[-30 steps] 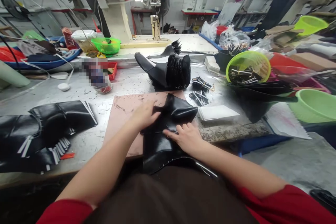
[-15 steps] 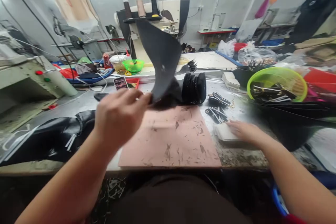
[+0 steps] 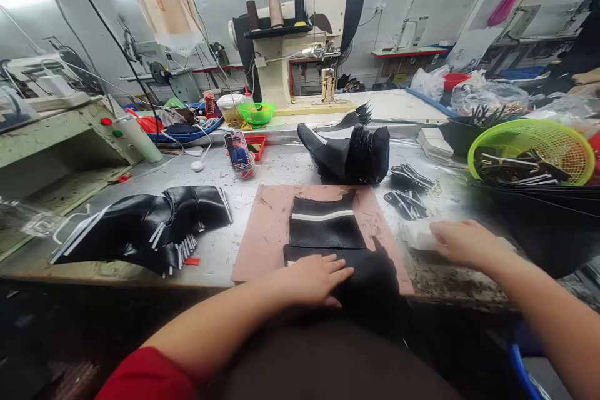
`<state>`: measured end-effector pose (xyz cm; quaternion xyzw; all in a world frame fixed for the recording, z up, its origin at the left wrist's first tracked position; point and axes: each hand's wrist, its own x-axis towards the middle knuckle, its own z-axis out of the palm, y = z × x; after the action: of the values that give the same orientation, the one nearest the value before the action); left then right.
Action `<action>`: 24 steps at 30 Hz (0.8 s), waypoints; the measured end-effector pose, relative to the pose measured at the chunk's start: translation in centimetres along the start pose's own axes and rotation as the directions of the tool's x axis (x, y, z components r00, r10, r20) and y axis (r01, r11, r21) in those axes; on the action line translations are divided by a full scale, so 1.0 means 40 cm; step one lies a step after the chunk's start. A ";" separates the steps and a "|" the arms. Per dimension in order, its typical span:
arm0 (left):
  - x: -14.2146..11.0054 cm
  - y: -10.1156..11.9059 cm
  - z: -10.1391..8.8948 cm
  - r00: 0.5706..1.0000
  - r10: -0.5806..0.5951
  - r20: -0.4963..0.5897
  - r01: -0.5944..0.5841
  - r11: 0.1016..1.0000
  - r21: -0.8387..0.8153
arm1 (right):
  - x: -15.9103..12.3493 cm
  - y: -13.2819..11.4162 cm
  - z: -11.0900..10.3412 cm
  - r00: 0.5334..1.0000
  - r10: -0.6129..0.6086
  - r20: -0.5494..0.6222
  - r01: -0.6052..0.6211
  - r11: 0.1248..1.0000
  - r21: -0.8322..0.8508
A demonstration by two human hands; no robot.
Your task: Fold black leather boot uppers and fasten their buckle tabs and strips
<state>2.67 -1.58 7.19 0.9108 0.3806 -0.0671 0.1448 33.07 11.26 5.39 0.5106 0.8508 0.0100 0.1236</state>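
Your left hand (image 3: pixel 316 278) lies open on the black leather piece (image 3: pixel 372 278); press evenly. Right hand (image 3: pixel 471 244) at white sheets (image 3: pixel 416 235), pink board's (image 3: pixel 265 231) 3 o'clock, can't tell grip; handle edges lightly.

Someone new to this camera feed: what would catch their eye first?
Probably the bright yellow-green basket at the right, holding dark pieces. Next, the pink board in the middle, where the left hand lies on black material. Behind it stands the large cream sewing machine, with three thread spools on top.
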 end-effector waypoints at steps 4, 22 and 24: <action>0.008 -0.038 -0.017 0.998 -0.062 0.022 0.066 0.975 -0.212 | 0.004 0.012 -0.113 0.999 0.030 0.012 -0.032 0.964 0.263; 0.039 -0.166 0.040 0.735 -0.652 0.186 0.386 0.178 -0.905 | 0.114 -0.268 0.005 0.869 -0.416 0.266 -0.240 0.116 0.964; 0.044 -0.166 0.052 0.724 -0.666 0.181 0.387 0.174 -0.906 | 0.087 -0.257 0.029 0.892 -0.388 0.234 -0.254 -0.002 0.967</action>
<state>-0.86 3.40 3.37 0.4858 0.6597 0.2221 0.5286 22.86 9.25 2.08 0.3886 0.5735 -0.7163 -0.0837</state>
